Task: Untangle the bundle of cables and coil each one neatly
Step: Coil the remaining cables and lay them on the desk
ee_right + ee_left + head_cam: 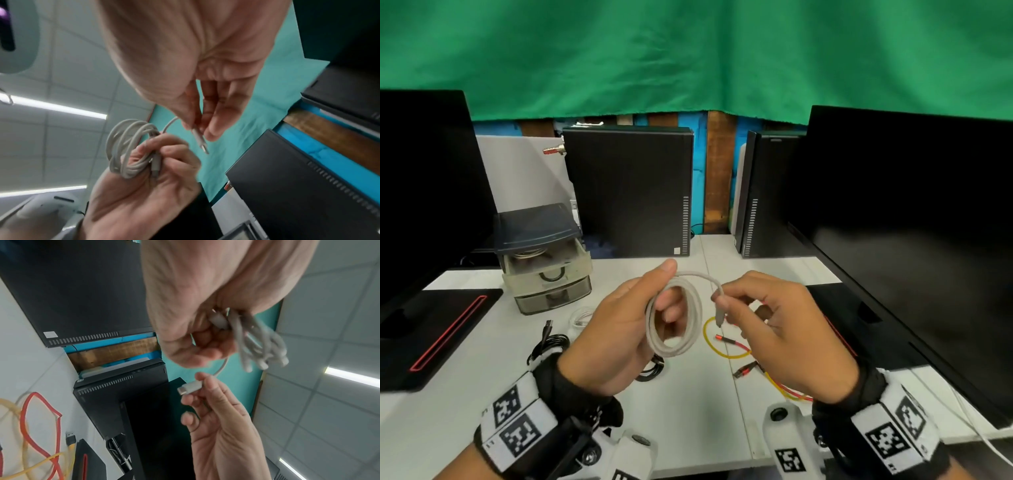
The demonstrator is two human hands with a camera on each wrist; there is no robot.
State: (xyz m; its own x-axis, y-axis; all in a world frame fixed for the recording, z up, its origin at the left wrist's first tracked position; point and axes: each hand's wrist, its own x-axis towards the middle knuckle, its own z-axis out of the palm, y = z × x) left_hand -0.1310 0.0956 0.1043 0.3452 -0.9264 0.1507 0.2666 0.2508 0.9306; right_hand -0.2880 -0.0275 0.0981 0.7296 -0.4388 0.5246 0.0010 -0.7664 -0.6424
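Note:
A white cable [675,346] is wound into a round coil held above the table. My left hand [626,329] grips the coil [127,151] with thumb on top and fingers curled through the loops [257,344]. My right hand [774,322] pinches the cable's free end at its white plug [719,310], close to the right of the coil; the plug [190,387] shows between thumb and fingers [200,139]. On the table below lie a yellow cable [710,342], a red cable [736,344] and black cables [551,342].
A small drawer unit [544,260] stands at the left, a clear-wrapped cable [582,317] in front of it. Two black computer cases [630,192] stand at the back. Black monitors [914,240] flank both sides, their bases on the white table [688,428].

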